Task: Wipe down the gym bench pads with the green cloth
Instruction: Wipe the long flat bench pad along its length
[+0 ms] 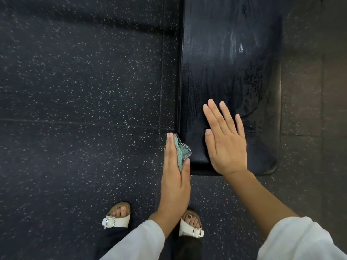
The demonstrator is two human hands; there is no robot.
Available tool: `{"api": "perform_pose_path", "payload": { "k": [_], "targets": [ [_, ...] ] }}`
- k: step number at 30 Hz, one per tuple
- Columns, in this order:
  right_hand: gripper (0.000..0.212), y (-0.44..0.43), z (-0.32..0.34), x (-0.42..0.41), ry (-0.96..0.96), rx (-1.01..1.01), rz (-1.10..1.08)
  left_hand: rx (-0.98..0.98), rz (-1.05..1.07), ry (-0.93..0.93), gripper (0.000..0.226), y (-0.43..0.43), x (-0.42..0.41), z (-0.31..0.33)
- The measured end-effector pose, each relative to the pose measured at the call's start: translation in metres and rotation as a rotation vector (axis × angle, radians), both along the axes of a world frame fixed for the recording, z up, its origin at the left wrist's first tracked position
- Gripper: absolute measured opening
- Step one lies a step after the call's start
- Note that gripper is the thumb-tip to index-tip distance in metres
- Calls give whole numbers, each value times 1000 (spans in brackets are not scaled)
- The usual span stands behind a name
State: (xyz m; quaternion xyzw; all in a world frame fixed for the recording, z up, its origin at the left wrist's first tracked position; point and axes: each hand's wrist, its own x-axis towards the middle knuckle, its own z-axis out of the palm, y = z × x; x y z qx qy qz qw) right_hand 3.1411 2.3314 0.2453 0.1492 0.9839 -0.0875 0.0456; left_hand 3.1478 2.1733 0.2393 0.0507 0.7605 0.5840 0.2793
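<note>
A long black bench pad [231,72] runs away from me on the right, its surface streaked with damp wipe marks. My right hand [223,139] lies flat with straight fingers on the pad's near end. My left hand [175,173] is turned on edge against the pad's near left side, fingers straight, thumb pinning the green cloth [181,151] to the palm. The cloth is bunched between that hand and the pad's side. Most of the cloth is hidden behind the hand.
Dark speckled rubber flooring [75,109] surrounds the bench. A brown strip of floor [304,91] runs along the pad's right side. My feet in white sandals [116,220] stand just short of the pad's near end.
</note>
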Motion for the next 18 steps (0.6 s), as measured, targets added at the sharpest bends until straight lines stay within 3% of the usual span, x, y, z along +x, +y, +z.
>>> {"api": "perform_pose_path", "payload": {
  "k": [9,18],
  "targets": [
    [53,-1,1,0,22,6,9,-44,-22,134,58,42,-100,-4],
    [52,1,0,0,35,-5,20,-49,-8,134,59,31,-76,-4]
  ]
}}
